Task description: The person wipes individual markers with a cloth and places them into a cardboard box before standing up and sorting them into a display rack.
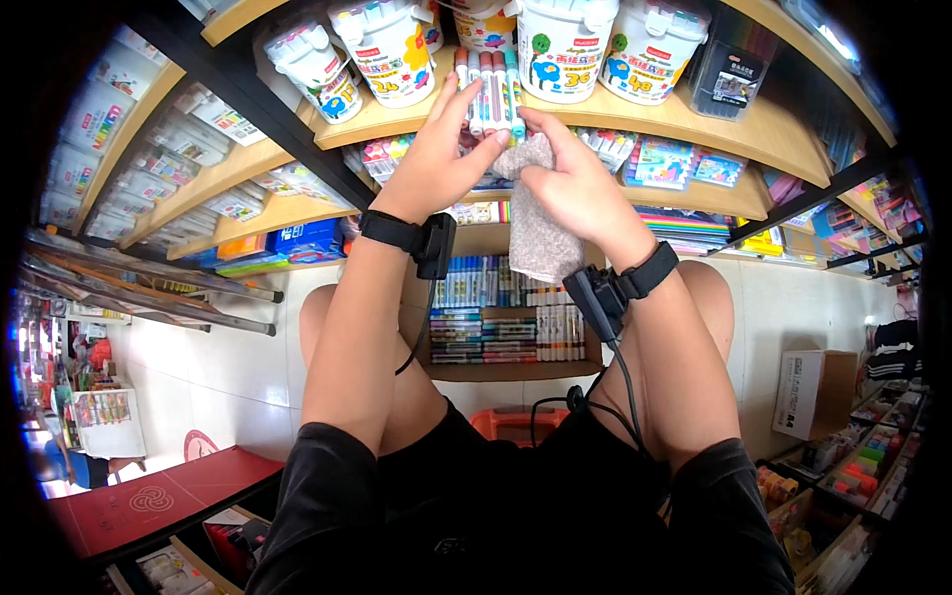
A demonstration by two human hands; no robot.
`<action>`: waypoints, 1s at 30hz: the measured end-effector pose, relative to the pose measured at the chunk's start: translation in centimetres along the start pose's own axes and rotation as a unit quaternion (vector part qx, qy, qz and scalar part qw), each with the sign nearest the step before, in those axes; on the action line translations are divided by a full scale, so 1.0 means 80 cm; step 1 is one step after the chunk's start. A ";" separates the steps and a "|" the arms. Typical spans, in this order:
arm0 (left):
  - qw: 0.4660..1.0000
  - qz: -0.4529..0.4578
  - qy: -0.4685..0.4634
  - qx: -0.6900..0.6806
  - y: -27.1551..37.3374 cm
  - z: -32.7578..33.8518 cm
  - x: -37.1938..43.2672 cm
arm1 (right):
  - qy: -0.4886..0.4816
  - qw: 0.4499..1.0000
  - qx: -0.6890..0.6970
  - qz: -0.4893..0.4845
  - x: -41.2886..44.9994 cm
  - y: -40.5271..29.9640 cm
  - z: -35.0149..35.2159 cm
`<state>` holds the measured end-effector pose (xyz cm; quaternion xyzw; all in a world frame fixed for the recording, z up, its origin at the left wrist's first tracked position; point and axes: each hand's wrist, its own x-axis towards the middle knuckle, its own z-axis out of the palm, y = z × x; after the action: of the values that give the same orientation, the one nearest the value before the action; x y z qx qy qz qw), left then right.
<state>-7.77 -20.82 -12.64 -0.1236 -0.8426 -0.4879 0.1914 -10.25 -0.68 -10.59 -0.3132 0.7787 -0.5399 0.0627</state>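
A row of several capped marker pens (491, 93) lies on the wooden shelf, between white marker buckets. My left hand (439, 152) rests along the row's left side, fingers extended and apart, its thumb by the pens' near ends. A grey cloth (547, 234) is gripped in my right hand (569, 178) and hangs down over the shelf edge. The right index finger reaches to the row's right side. Below the hands, between my knees, stands an open cardboard box (513, 372) packed with marker pens (561, 335).
White marker buckets (569, 52) stand on the shelf (744, 137), with a dark pen case (729, 82) at right. Lower shelves hold stationery packs (658, 163). A ladder (163, 290) lies left. A white carton (814, 394) sits on the floor at right. Cables (625, 387) hang from both wrists.
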 end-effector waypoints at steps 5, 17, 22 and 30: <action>1.000 -0.008 0.000 0.020 0.000 0.000 -0.001 | 0.007 1.000 -0.011 -0.015 -0.001 0.001 -0.002; 0.982 -0.074 -0.088 0.151 0.068 -0.012 -0.020 | 0.048 0.988 -0.074 -0.127 -0.035 0.008 -0.048; 0.998 -0.056 -0.011 0.026 0.043 -0.023 -0.089 | -0.043 0.989 -0.133 -0.041 -0.059 0.022 -0.081; 0.904 -0.221 -0.361 0.052 -0.118 0.089 -0.187 | -0.173 0.937 -0.303 -0.001 -0.112 0.100 -0.070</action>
<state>0.44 -19.63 -29.76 -0.0922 -0.8841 -0.3948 -0.2325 -8.92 10.54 -17.50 -0.4065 0.8823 -0.2157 0.0985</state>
